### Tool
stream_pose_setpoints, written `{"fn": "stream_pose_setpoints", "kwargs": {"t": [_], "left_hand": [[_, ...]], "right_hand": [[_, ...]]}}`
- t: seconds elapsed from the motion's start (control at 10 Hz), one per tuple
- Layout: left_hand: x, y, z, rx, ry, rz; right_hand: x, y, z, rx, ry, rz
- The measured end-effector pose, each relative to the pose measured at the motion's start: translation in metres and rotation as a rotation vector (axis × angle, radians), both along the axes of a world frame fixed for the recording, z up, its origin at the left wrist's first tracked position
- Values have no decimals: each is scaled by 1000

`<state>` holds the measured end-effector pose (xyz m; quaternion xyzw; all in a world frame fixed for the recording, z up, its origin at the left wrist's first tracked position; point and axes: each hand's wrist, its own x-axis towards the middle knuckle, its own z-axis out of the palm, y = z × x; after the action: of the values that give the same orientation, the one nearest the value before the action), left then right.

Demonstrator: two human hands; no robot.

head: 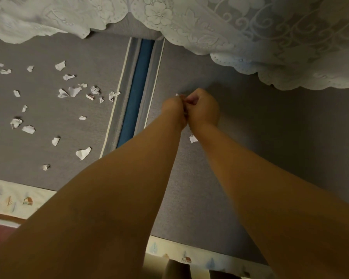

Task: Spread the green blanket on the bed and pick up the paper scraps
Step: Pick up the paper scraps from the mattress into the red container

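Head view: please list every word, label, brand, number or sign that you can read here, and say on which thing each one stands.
None: no text can be read in this view.
Paper scraps: white, no readable print.
Sheet border: only small pictures of houses and trees, no words.
Lace cover: flower pattern only.
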<state>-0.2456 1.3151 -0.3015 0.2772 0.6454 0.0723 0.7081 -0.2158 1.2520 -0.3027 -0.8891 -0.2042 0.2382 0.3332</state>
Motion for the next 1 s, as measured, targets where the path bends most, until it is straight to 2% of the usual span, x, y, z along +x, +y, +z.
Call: {"fn": "stream_pose_setpoints", "kwargs": {"t": [0.2, 0.3, 0.4, 0.5, 0.6, 0.7, 0.8, 0.9, 1.0], "left_hand": [[-10, 3, 4, -115, -55, 108], [-12, 9, -2, -40, 119, 28], [-17, 12, -1, -21, 183, -26], [-26, 8, -6, -31, 178, -7], [-39, 3, -17, 87, 178, -204], [-52, -3, -28, 191, 267, -318], [-54, -16, -31, 323, 407, -530], [-54, -33, -33, 460, 324, -723], [-51, -45, -40, 540, 291, -862]], "right_hand": [[0, 4, 9, -38, -74, 353], [12, -7, 11, -123, 48, 570], [22, -29, 13, 132, 543, 427], [31, -42, -1, 208, 629, -47], [35, -53, -21, -20, 413, -169], [29, -59, -32, -135, 354, -50], [18, -56, -40, -237, 231, 110], [19, -49, -43, -387, 90, 201], [26, -42, -42, -409, 126, 218]]}}
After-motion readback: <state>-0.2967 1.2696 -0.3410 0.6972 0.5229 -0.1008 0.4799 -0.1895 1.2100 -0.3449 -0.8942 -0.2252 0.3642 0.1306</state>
